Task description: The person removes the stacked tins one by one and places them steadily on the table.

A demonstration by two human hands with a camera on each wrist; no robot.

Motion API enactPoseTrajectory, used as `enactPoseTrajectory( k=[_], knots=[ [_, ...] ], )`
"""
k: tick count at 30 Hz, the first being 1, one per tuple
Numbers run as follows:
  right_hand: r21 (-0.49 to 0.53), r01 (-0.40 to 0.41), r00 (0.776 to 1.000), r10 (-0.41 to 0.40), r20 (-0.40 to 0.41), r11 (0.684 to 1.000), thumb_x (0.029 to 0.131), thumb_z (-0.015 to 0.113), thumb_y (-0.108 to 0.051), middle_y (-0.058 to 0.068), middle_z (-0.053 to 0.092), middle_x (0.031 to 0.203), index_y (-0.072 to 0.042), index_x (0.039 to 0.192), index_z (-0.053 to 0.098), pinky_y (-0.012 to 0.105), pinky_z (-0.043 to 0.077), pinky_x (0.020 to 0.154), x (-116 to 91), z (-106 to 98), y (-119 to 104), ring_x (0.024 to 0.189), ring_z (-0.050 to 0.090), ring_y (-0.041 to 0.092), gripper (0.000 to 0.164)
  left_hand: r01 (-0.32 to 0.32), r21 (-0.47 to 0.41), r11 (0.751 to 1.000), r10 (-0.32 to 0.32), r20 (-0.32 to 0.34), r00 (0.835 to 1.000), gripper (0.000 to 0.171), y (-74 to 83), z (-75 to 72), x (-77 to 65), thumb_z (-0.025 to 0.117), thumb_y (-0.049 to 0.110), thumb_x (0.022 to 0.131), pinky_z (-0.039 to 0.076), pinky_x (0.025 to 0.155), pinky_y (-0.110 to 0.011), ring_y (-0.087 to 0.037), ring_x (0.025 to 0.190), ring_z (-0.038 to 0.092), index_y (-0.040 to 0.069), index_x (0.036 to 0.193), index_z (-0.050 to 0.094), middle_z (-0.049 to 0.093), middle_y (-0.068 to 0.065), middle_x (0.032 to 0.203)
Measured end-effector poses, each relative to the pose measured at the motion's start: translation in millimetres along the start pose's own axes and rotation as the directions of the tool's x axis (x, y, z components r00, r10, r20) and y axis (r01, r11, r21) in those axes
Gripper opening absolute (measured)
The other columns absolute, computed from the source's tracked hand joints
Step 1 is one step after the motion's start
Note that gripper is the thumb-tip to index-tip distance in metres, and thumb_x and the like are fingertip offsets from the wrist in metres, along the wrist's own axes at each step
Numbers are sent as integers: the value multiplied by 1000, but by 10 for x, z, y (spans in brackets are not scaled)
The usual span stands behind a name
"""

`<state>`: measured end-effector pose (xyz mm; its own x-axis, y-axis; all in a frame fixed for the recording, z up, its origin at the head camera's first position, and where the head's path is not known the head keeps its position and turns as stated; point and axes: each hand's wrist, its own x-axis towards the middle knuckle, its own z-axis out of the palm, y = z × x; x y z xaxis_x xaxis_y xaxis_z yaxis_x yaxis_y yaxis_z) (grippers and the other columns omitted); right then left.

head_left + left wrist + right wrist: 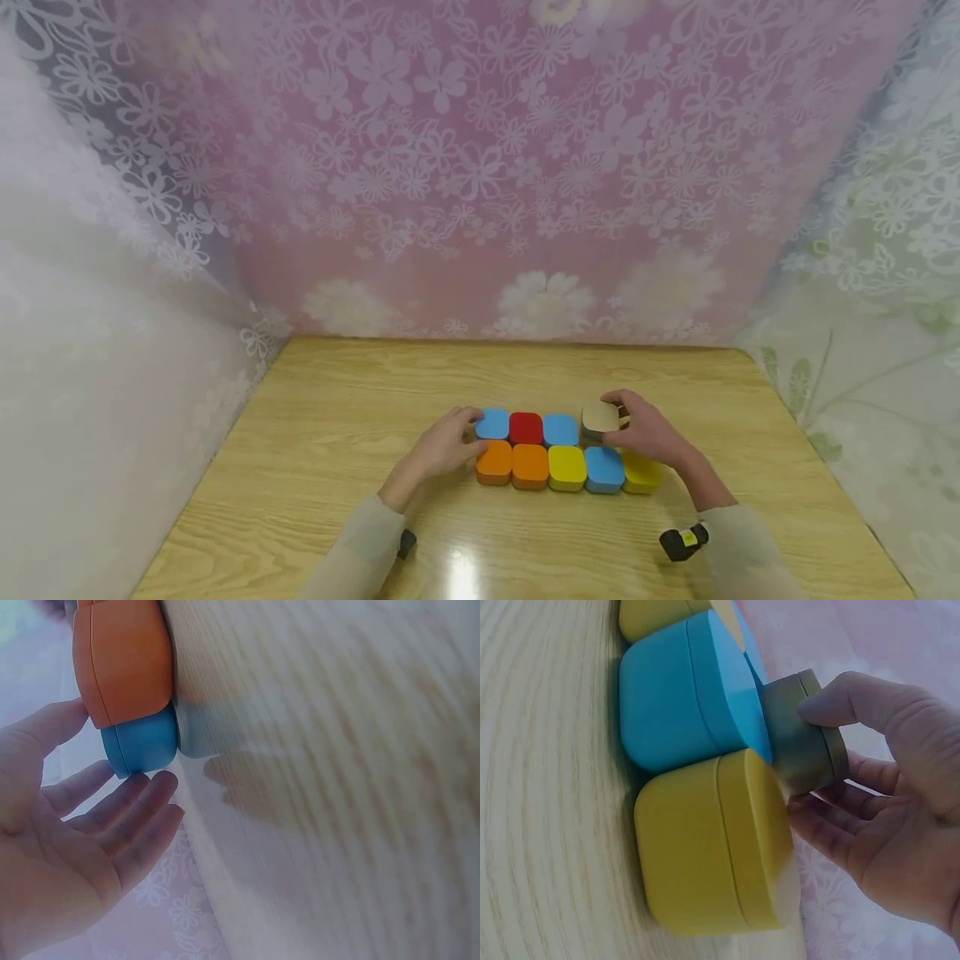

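Small rounded square boxes with lid seams stand in two rows. The back row holds a blue box point(492, 423), a red box point(526, 428), another blue box point(560, 430) and, past a small gap, a gold box point(600, 416). My right hand point(647, 429) pinches that gold box between thumb and fingers; whether it touches the table is hidden. At the left end, my left hand point(444, 443) rests its thumb against the front orange box point(131, 664), with loosely bent fingers at the back blue box point(142, 744).
The front row continues with a second orange box point(530, 465), a yellow box point(566, 467), a blue box point(603, 469) and a yellow box point(705, 851) under my right hand. Floral curtains point(480, 183) enclose the wooden table point(337, 400) at the back and sides.
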<state>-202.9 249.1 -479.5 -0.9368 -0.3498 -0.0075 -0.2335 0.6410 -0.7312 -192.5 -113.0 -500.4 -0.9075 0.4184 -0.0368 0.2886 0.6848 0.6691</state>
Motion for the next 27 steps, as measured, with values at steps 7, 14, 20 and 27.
enactPoseTrajectory(
  k=[7, 14, 20, 27],
  knots=[
    [35, -47, 996, 44, 75, 998, 86, 74, -15, 24, 53, 130, 9, 138, 44, 45, 51, 87, 73, -23, 111, 112, 54, 37, 65, -1, 7, 1000, 1, 1, 1000, 50, -2, -8, 24, 66, 34, 96, 52, 94, -44, -25, 114, 61, 10, 138, 53, 56, -10, 133],
    [77, -100, 986, 88, 144, 992, 86, 72, -14, 24, 54, 127, 10, 137, 44, 41, 51, 86, 132, -13, 123, 109, 54, 35, 63, -5, 0, 1000, 5, -4, 1000, 49, 9, -7, 28, 66, 33, 96, 53, 91, -43, -24, 112, 62, 10, 138, 53, 57, -10, 131],
    [71, -103, 984, 91, 152, 992, 87, 70, -13, 25, 53, 128, 11, 137, 43, 41, 50, 87, 180, 5, 157, 108, 54, 34, 62, -8, 1, 1000, 8, -5, 1000, 49, 20, -15, 29, 66, 32, 97, 53, 92, -43, -25, 113, 62, 9, 138, 53, 57, -11, 132],
    [77, -82, 982, 67, 175, 994, 90, 69, -13, 26, 51, 131, 11, 141, 40, 42, 50, 90, 218, -2, 196, 111, 54, 35, 63, -7, 11, 1000, 7, -6, 1000, 49, 12, -17, 32, 66, 31, 97, 53, 92, -43, -25, 113, 62, 9, 138, 53, 58, -10, 130]
  ],
)
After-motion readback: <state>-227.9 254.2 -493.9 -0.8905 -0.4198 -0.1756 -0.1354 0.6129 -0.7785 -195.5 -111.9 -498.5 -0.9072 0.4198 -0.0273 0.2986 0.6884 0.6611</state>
